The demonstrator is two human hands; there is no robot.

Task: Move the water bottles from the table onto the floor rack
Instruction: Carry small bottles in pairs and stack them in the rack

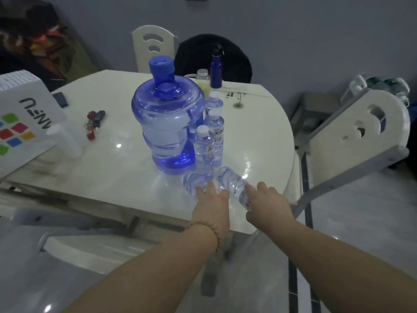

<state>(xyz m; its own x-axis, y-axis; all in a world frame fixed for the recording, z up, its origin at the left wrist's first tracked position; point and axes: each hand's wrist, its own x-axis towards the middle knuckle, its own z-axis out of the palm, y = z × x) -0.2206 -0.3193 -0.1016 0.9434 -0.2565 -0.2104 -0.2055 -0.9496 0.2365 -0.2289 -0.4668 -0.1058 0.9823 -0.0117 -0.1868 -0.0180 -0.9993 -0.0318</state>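
Left hand (211, 201): reaching in over the near edge of the worktop (108, 168), fingers spread on a small bottle lying on its side (191, 182). Grip looks loose, more resting on it than wrapped around, so can't really tell if it's got hold.

Right hand (268, 203): on the second lying bottle (232, 181), fingers curled at its near end. Whether the grip is fully closed, can't tell either.

Standing bottles: three small ones upright in a row, nearest one (204, 146), then (215, 129), then (213, 102), all tucked just right of the big blue jug (167, 123).

Far edge: dark blue flask (216, 71) and another clear bottle (202, 75) beside it.

Other stuff: keys (94, 124) to the left, white box with coloured squares (20, 123) on the left corner.

Chairs: one behind the worktop (153, 45), one to the right (358, 132).
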